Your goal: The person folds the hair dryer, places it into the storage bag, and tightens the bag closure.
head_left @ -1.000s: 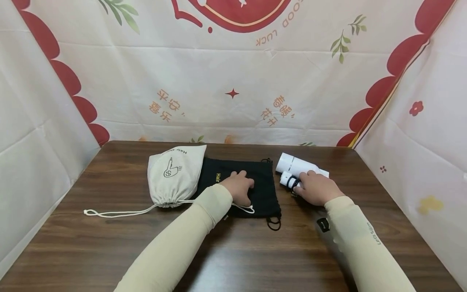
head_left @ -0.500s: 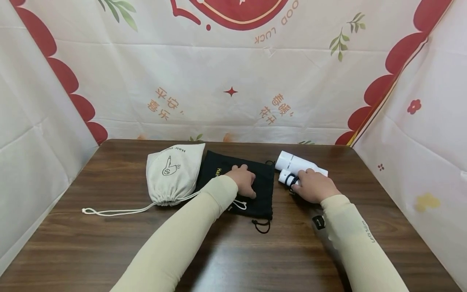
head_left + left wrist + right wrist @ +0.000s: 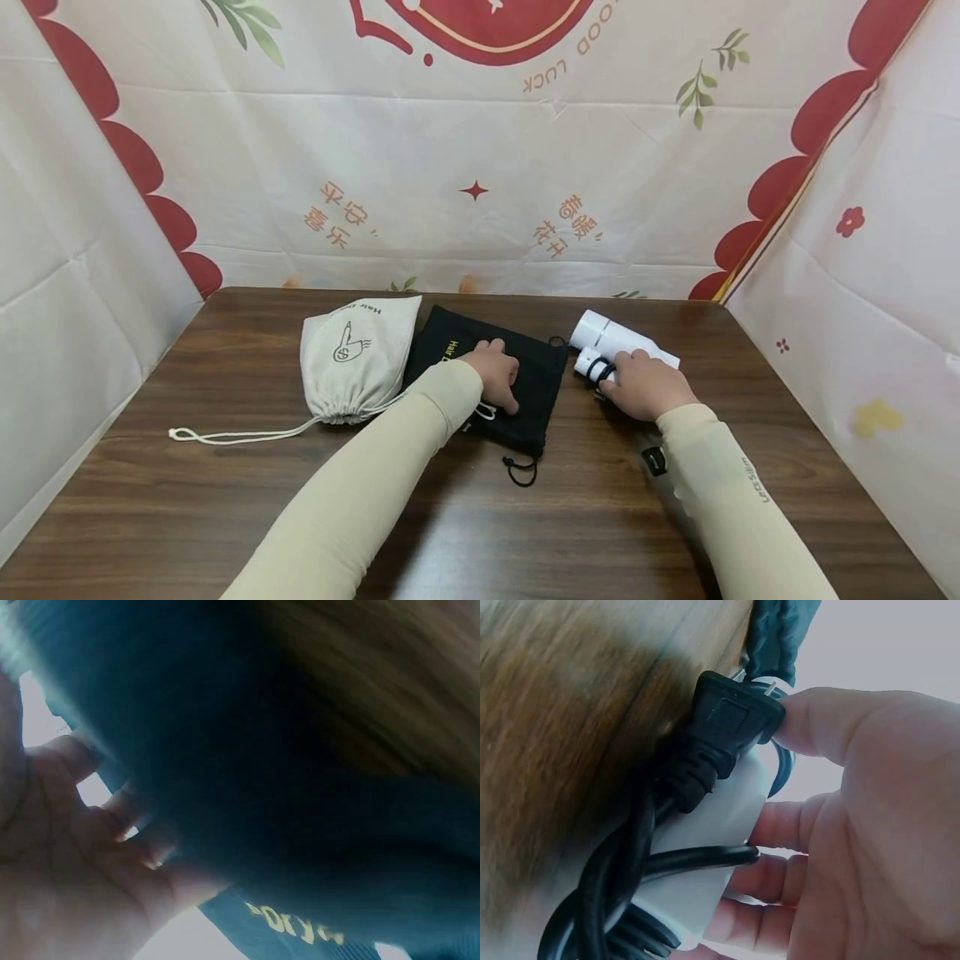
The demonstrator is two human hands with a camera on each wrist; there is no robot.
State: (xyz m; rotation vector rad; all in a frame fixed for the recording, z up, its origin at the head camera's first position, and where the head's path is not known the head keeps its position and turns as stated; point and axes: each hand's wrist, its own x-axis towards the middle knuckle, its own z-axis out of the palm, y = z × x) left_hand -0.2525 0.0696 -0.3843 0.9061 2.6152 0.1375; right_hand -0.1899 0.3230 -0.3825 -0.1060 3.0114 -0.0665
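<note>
A black drawstring bag (image 3: 534,371) with yellow "Hair" lettering lies flat on the table. My left hand (image 3: 493,377) rests on it with fingers and thumb spread; the left wrist view shows the palm (image 3: 60,855) and fingers against the dark fabric (image 3: 225,750), where the fingertips are partly hidden. My right hand (image 3: 651,385) grips the handle (image 3: 592,365) of a white hair dryer (image 3: 618,340) lying on its side. Up close, a black cord (image 3: 619,859) winds around that handle, with the thumb touching its two-pin plug (image 3: 731,712).
Left of the black bag sits a full cream drawstring bag (image 3: 352,358), printed with a hair dryer drawing. Its white cord (image 3: 247,436) trails left across the brown table (image 3: 480,533). A printed cloth (image 3: 420,150) hangs behind the table, with white cloth along both sides.
The black bag has turned clockwise under my left hand, its near right corner swinging left. My right hand keeps its grip on the hair dryer, which has hardly moved.
</note>
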